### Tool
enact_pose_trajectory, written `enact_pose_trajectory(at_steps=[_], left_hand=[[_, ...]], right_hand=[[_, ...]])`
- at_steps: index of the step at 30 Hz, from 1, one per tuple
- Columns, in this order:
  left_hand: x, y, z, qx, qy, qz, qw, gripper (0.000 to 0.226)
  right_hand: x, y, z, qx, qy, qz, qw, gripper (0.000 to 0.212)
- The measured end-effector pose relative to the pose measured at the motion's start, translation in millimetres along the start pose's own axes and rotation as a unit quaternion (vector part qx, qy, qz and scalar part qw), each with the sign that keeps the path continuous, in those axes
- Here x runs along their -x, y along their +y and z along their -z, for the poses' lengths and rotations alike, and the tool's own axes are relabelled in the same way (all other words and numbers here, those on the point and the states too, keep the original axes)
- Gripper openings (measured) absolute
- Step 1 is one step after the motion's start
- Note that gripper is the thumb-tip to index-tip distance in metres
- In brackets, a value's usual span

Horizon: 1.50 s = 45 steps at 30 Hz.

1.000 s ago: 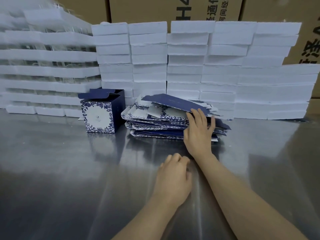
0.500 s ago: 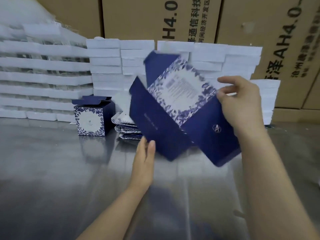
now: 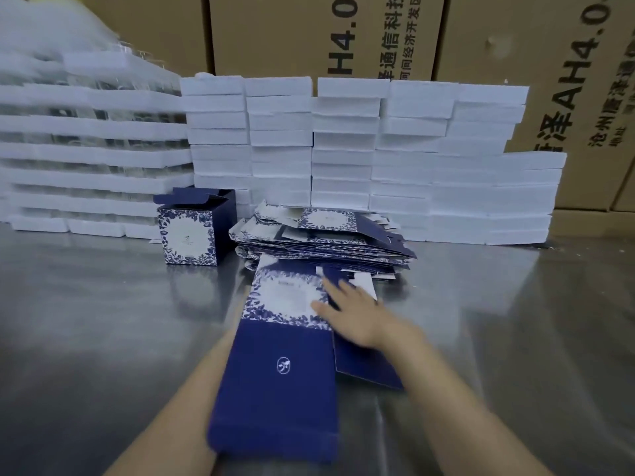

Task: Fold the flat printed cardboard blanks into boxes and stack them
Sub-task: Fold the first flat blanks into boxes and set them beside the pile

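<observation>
Right hand presses with straight fingers on the blank over the metal table; left hand hidden behind blank, state indeterminate. Beyond: blank pile; folded box, top flaps open, contents not visible.

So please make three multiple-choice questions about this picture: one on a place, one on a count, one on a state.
1. Where does the folded box stand?
A. left of the pile of flat blanks
B. on top of that pile
C. on the white foam blocks

2. How many folded boxes stand on the metal table?
A. one
B. three
C. five

3. How does the right hand lie?
A. fingers straight, on the blank
B. a fist above the table
C. gripping the folded box

Answers: 1 A, it stands beside the pile's left edge. 2 A, only one shows. 3 A, straight fingers rest on the printed panel.
</observation>
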<state>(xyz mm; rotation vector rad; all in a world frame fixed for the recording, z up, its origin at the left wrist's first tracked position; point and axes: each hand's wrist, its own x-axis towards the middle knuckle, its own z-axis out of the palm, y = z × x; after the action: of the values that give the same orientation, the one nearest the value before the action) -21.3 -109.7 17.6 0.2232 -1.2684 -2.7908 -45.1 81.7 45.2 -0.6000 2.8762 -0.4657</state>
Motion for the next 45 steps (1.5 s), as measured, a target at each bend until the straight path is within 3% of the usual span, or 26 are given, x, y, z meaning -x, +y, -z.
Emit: enact_pose_trajectory(at_steps=[1, 3, 4, 5, 6, 7, 8, 10, 11, 12, 14, 15, 18, 24, 28, 31, 32, 35, 36, 38, 41, 45], left_hand=[[-2.5, 4.6, 0.9, -0.033, 0.059, -0.012, 0.998, 0.051], [-8.9, 15.3, 16.3, -0.009, 0.046, -0.035, 0.998, 0.057], [-6.2, 22.2, 19.0, -0.003, 0.075, -0.035, 0.997, 0.062], [-7.7, 27.3, 23.0, -0.042, 0.097, -0.05, 0.993, 0.061], [-11.2, 30.5, 24.6, -0.163, 0.125, -0.097, 0.974, 0.05], [-12.1, 33.2, 23.4, -0.304, 0.156, -0.155, 0.927, 0.034], [-11.0, 31.0, 20.6, -0.44, 0.155, -0.232, 0.853, 0.023], [-6.1, 12.0, 9.3, -0.605, 0.056, -0.29, 0.74, 0.031], [-4.7, -4.1, 4.3, -0.658, -0.009, -0.274, 0.701, 0.037], [-2.8, -20.6, -2.4, -0.729, -0.066, -0.231, 0.641, 0.043], [-3.1, -45.5, -10.8, -0.838, -0.096, -0.148, 0.517, 0.053], [-4.1, -47.3, -14.0, -0.857, -0.079, -0.123, 0.494, 0.055], [-5.4, -39.5, -15.0, -0.874, -0.041, -0.077, 0.479, 0.063], [-7.5, -11.0, 19.1, -0.877, 0.069, -0.01, 0.476, 0.082], [-4.9, -14.1, 22.3, -0.854, 0.105, -0.05, 0.507, 0.084], [-5.9, -8.2, 23.0, -0.796, 0.108, -0.106, 0.586, 0.07], [-6.7, -5.2, 23.5, -0.76, 0.117, -0.121, 0.628, 0.062], [-2.9, 4.3, 16.0, -0.565, 0.113, -0.112, 0.81, 0.045], [0.5, 6.1, 10.9, -0.5, 0.104, -0.109, 0.853, 0.044], [6.7, 7.8, 0.0, -0.411, 0.089, -0.117, 0.9, 0.042], [17.8, 8.1, -13.5, -0.361, 0.059, -0.155, 0.918, 0.039], [33.7, 12.7, -21.5, -0.406, -0.006, -0.262, 0.876, 0.056]], right_hand=[[-5.1, 4.9, -18.0, 0.023, -0.006, -0.014, 1.0, 0.066], [-11.1, 12.0, -38.7, 0.068, 0.006, -0.023, 0.997, 0.065], [-13.1, 13.9, -42.3, 0.076, 0.014, -0.023, 0.997, 0.065], [-15.1, 14.9, -43.7, 0.08, 0.021, -0.023, 0.996, 0.065], [-17.0, 15.1, -44.1, 0.082, 0.026, -0.021, 0.996, 0.065], [-18.6, 14.3, -44.8, 0.084, 0.029, -0.02, 0.996, 0.064], [-19.6, 13.4, -46.1, 0.086, 0.032, -0.018, 0.996, 0.062], [-20.2, 12.0, -48.8, 0.09, 0.037, -0.017, 0.995, 0.058], [-20.3, 11.9, -49.4, 0.091, 0.039, -0.019, 0.995, 0.057], [-20.4, 12.2, -49.0, 0.091, 0.039, -0.021, 0.995, 0.056], [-20.8, 13.4, -47.5, 0.087, 0.042, -0.026, 0.995, 0.054], [-20.7, 13.1, -47.2, 0.084, 0.043, -0.027, 0.995, 0.054], [-19.7, 15.2, -45.5, 0.076, 0.047, -0.036, 0.995, 0.055], [-7.9, 51.7, -27.1, 0.074, 0.067, -0.157, 0.983, 0.078], [-4.2, 52.2, -28.3, 0.042, 0.093, -0.154, 0.983, 0.081], [-0.3, 55.8, -23.2, -0.062, 0.141, -0.103, 0.983, 0.069], [1.4, 56.9, -19.4, -0.112, 0.155, -0.088, 0.978, 0.066], [8.3, 54.5, -4.6, -0.344, 0.131, -0.055, 0.928, 0.065], [11.0, 52.0, 1.8, -0.4, 0.11, -0.053, 0.908, 0.069], [16.3, 46.8, 15.1, -0.444, 0.062, -0.051, 0.892, 0.09], [23.7, 34.2, 32.5, -0.429, -0.011, -0.048, 0.902, 0.129], [32.5, 15.6, 54.2, -0.418, -0.037, 0.002, 0.908, 0.135]])
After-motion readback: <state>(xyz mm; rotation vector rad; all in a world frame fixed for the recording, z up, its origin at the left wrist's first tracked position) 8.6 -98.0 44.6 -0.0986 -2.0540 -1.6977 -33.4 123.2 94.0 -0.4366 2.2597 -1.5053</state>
